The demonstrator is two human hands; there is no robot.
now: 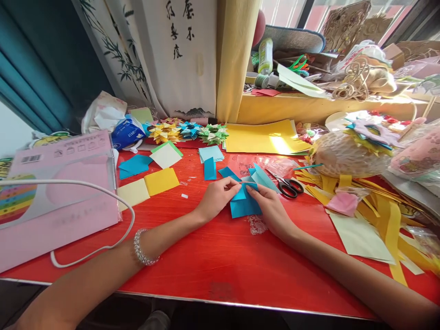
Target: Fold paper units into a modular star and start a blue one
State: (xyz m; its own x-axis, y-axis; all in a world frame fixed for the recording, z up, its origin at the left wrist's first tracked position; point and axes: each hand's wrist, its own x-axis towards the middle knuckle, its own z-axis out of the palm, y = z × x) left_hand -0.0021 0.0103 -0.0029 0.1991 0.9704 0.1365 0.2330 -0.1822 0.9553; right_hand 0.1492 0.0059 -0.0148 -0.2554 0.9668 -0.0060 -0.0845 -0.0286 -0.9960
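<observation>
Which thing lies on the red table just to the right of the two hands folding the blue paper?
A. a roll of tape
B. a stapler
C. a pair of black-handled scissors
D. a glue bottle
C: the black-handled scissors lie on the red table just right of the right hand, which holds the blue paper with the left hand.

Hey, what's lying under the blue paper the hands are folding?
Under the blue paper lies the red table, and a clear plastic scrap pokes out at its lower edge. What sits beneath the paper's middle is covered.

Left hand (216, 198) and right hand (271, 208) pinch blue paper (243, 206) beside scissors (287, 184).
</observation>
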